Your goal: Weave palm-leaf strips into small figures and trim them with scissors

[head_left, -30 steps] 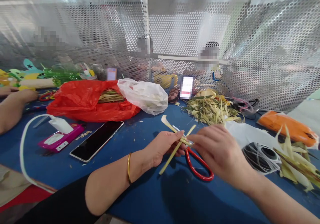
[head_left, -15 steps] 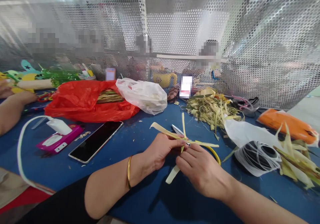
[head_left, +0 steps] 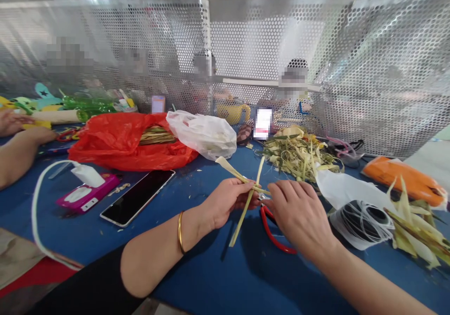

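Pale yellow-green leaf strips [head_left: 241, 218] cross each other over the blue table. My left hand [head_left: 230, 199], with a gold bangle at the wrist, pinches them where they cross. On the right, my right hand [head_left: 295, 209] has its fingers closed round the end of the strip that runs sideways. Beneath the hands lie scissors [head_left: 277, 243] with red and yellow handles; only a red loop and the pivot show clearly, and the blades are mostly hidden.
A phone [head_left: 138, 198], a magenta power strip [head_left: 87, 194] and a red bag [head_left: 105, 141] are at left. Dried leaf scraps [head_left: 298, 153], a wire spool [head_left: 362, 224] and an orange packet [head_left: 404, 179] are at right. Another person's arm [head_left: 24, 151] rests far left.
The strips have turned, with one now slanting from upper right to lower left. My right hand has shifted up and right, and the red scissor handle has come into view.
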Demonstrator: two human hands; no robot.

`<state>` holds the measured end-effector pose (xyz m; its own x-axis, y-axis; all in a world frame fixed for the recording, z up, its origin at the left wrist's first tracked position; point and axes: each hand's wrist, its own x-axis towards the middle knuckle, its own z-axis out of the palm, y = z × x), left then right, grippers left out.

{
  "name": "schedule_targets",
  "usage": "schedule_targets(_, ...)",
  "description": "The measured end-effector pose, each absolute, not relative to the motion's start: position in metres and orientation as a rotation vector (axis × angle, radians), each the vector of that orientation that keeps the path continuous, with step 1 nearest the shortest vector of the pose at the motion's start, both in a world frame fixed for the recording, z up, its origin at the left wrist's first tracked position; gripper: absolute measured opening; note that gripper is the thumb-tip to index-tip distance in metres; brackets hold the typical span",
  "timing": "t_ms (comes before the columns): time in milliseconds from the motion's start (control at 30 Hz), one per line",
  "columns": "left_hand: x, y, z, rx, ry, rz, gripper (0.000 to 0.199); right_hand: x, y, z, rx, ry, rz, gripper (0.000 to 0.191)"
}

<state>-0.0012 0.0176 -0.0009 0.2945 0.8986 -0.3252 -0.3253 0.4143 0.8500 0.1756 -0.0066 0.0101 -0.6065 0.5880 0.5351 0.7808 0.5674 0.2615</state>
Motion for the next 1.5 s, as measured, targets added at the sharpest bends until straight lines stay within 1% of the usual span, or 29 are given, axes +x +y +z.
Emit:
schedule_targets(100, 0.0, 0.017, -0.003, 0.784, 0.983, 0.893, 0.026, 0.177, -0.002, 0.005, -1.15, -2.475, -0.626, 0.026)
schedule_targets(200, 0.003, 0.016, -0.009, 0.888, 1.015, 0.911, 0.03, 0.174, -0.003, -0.001, -1.092, -2.486, -0.587, 0.025)
schedule_targets(433, 0.002, 0.018, -0.013, 0.929, 1.027, 0.911, 0.022, 0.17, -0.014, 0.01, -1.017, -2.522, -0.347, 0.022)
schedule_targets(533, 0.0, 0.019, -0.013, 0.943, 1.024, 0.92, 0.02, 0.169, -0.018, 0.014, -1.013, -2.532, -0.312, 0.021)
schedule_targets(767, -0.002, 0.023, -0.011, 0.827, 1.007, 0.881, 0.022, 0.177, -0.01, 0.017, -1.094, -2.512, -0.373, 0.026)
schedule_targets(867, -0.004, 0.023, -0.006, 0.847, 0.986, 0.874, 0.03, 0.185, -0.001, 0.02, -1.184, -2.5, -0.467, 0.025)
schedule_targets(967, -0.004, 0.02, -0.004, 0.924, 0.937, 0.883, 0.036, 0.189, 0.005, 0.018, -1.192, -2.499, -0.491, 0.021)
schedule_targets(1033, -0.003, 0.019, -0.004, 0.943, 0.899, 0.855, 0.034, 0.19, 0.007, 0.015, -1.162, -2.509, -0.488, 0.02)
schedule_targets(1133, -0.003, 0.02, -0.004, 0.927, 0.863, 0.824, 0.029, 0.192, 0.009, 0.014, -1.096, -2.491, -0.546, 0.024)
schedule_targets(1300, -0.014, 0.032, -0.003, 0.788, 0.806, 0.81, 0.026, 0.203, 0.016, 0.024, -0.931, -2.44, -0.557, 0.027)
schedule_targets(1333, -0.017, 0.035, -0.003, 0.764, 0.778, 0.767, 0.027, 0.205, 0.017, 0.027, -0.896, -2.448, -0.545, 0.027)
schedule_targets(1400, -0.022, 0.038, -0.001, 0.777, 0.711, 0.663, 0.039, 0.209, 0.019, 0.031, -0.83, -2.491, -0.523, 0.029)
schedule_targets(1500, -0.023, 0.036, 0.001, 0.968, 0.659, 0.571, 0.048, 0.211, 0.022, 0.033, -0.781, -2.57, -0.47, 0.03)
